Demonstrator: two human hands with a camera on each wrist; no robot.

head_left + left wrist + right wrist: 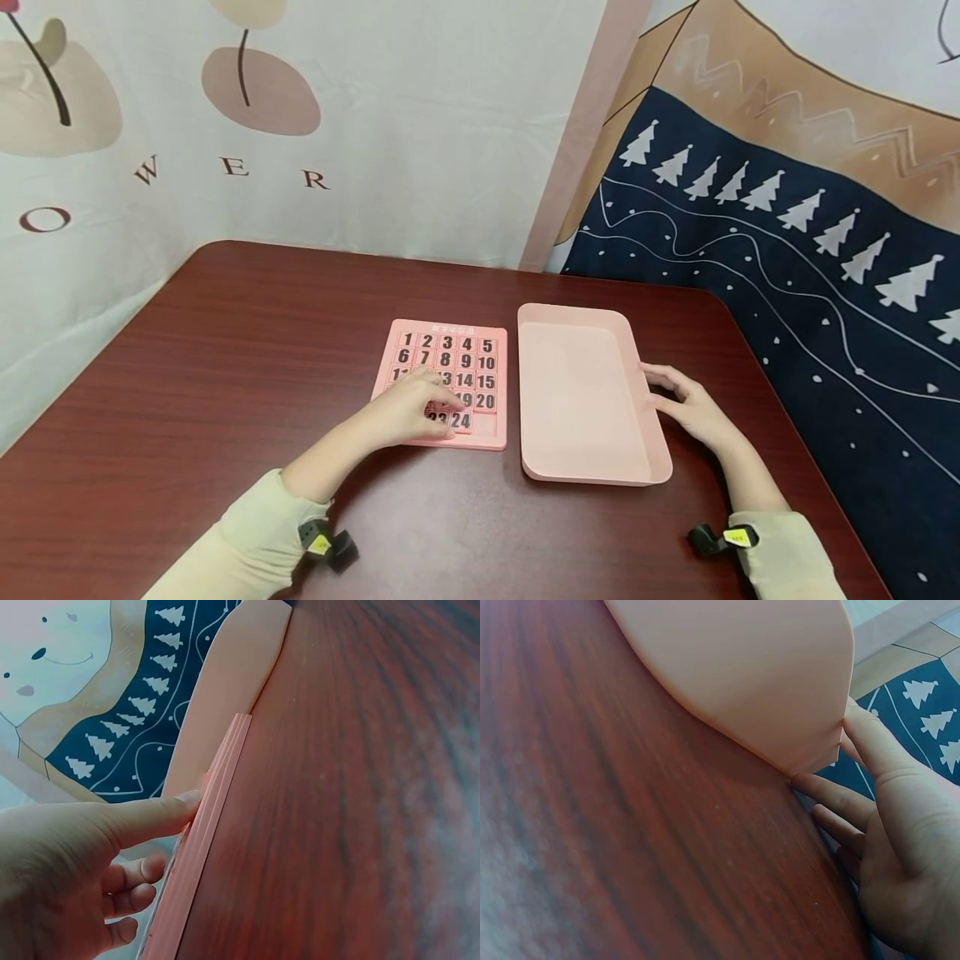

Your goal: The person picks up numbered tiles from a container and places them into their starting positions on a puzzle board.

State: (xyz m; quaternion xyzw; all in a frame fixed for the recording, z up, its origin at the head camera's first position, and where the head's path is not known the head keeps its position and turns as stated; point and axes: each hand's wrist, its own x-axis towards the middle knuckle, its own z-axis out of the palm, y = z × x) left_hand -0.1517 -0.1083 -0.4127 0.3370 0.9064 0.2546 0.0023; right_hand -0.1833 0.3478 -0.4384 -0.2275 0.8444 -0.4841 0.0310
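Observation:
A pink number slide puzzle [491, 429] lies flat on the table, its black-numbered tiles in rows, with a bare slot at the lower right. My left hand [412, 407] is over its lower left part and covers several tiles. In the left wrist view, the thumb of the left hand [67, 862] reaches to the puzzle's edge [199, 855], and the other fingers are loosely bent. Right of the puzzle lies a shallow pink tray [581, 392]. My right hand [697, 410] touches the tray's outer right side with fingers and thumb spread, also visible in the right wrist view [907, 825].
Both things lie on a dark red-brown wooden table [225, 375]. A printed white cloth [420, 125] hangs behind it, and a navy cloth with white trees [825, 292] hangs at the right. Small black cameras sit at the left cuff [326, 546] and right cuff [720, 540].

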